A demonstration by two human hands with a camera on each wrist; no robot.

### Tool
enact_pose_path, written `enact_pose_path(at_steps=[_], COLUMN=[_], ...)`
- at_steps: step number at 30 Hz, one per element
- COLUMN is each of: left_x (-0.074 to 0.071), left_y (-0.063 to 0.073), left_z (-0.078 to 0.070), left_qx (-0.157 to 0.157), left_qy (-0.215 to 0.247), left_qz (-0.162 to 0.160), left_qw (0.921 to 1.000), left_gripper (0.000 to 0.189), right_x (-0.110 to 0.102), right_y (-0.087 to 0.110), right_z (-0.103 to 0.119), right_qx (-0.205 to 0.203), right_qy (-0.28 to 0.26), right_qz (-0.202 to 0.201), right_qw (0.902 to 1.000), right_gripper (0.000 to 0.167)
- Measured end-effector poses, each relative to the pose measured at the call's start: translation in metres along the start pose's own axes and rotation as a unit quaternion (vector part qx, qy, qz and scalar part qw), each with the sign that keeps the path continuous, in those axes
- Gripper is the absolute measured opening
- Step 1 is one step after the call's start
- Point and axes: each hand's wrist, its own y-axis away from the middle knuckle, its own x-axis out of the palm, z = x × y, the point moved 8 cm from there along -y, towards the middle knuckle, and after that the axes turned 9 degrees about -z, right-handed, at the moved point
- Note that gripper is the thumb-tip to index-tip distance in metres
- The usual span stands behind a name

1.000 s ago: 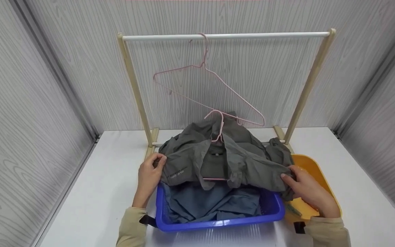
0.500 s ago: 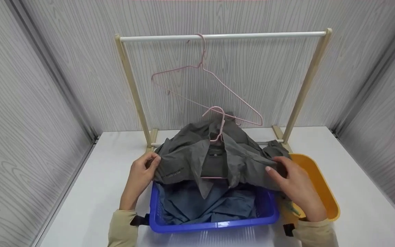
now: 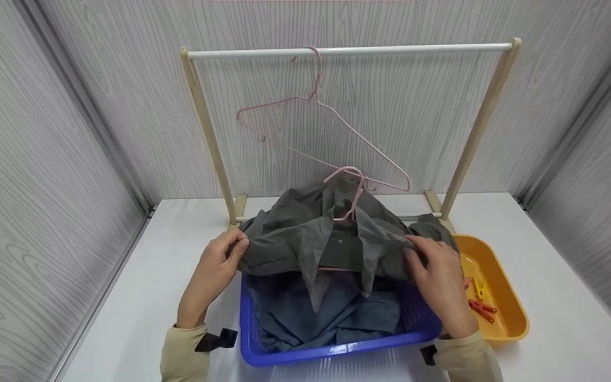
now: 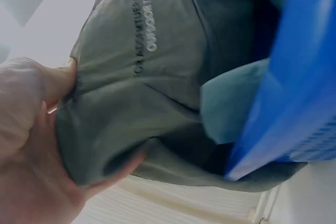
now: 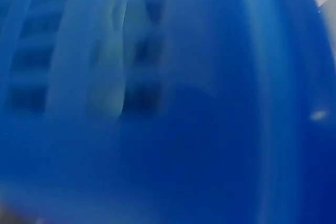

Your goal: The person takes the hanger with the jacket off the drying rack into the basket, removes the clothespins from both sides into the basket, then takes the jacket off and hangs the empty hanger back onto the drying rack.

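A dark grey-green collared shirt (image 3: 279, 239) lies spread over the back of a blue basket (image 3: 337, 350), with lettering on its left side in the left wrist view. A pink hanger (image 3: 358, 199) sits inside it, its hook standing up out of the collar. My left hand (image 3: 212, 273) pinches the shirt's left edge between thumb and fingers. At the right side, my right hand (image 3: 441, 281) pinches the shirt's cloth near the shoulder. Blue-grey cloth (image 3: 332, 321) fills the basket. The right wrist view shows only the blurred basket wall (image 5: 199, 145).
Behind the basket stands a rack with wooden posts and a white rail (image 3: 401, 50). Another pink hanger (image 3: 361, 139) hangs bare from it, low over the shirt. A yellow tray (image 3: 509, 302) with red and yellow clothespins (image 3: 481, 307) is at the right.
My right hand has left the shirt's far right edge, moved left with its fingers apart, and now pinches cloth nearer the collar. The hanger's hook has tilted to the right. My left hand keeps its pinch.
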Motion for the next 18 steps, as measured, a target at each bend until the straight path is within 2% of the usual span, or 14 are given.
enact_pose_path(at_steps=[4,9,13,15,18], left_x=[0.004,0.024,0.04,0.047,0.056], left_y=[-0.003,-0.007,-0.014,-0.02,-0.029], left_z=[-0.009,-0.018,-0.036,-0.045,-0.058], left_qx=[0.035,0.059,0.106,0.128,0.152], left_qy=[-0.016,-0.069,-0.096,-0.097,-0.086], left_qz=[0.008,0.081,0.128,0.135,0.127], left_qw=[0.9992,0.9925,0.9813,0.9777,0.9763], left_gripper=[0.012,0.017,0.024,0.027,0.029], right_x=[-0.007,-0.007,-0.007,-0.006,-0.005], right_y=[-0.001,0.002,0.003,0.002,0.0], right_z=[-0.008,0.001,0.005,0.008,0.009], right_qx=[0.004,-0.034,-0.041,-0.042,-0.041], right_qy=[-0.025,-0.039,-0.034,-0.031,-0.026], right_qz=[-0.007,-0.016,-0.014,-0.009,0.003], right_qw=[0.9997,0.9985,0.9985,0.9986,0.9988], right_gripper=[0.026,0.034,0.035,0.034,0.032])
